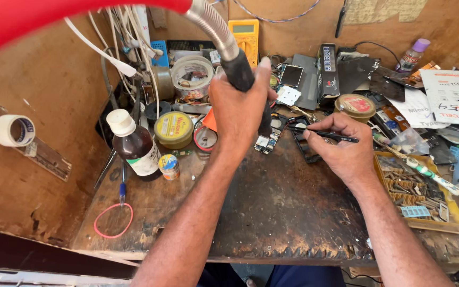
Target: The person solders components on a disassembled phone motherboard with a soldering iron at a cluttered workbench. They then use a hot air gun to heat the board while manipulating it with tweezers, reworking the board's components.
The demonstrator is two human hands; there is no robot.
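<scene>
- Left hand (pixel 238 103): fingers wrapped tight round the lamp neck (pixel 238 69), at the black sleeve; judged to aim light on the work.
- Right hand (pixel 341 149): fingers pinched closed on black tweezers (pixel 326 134), held low like a pen, tip at a dark phone frame (pixel 305 146).
- Small circuit board (pixel 266 142) lies just left of the frame, on the tabletop (pixel 272 207).
- Brown bottle (pixel 135 146) and yellow tin (pixel 173 129) stand left, apart from the work.

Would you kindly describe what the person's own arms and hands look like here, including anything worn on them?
Both forearms are bare: no sleeves, gloves, watch or bracelets show. The left hand and right hand carry no visible rings. The forearms have some hair. Dark blue trousers show at the bottom edge, below the bench.
</scene>
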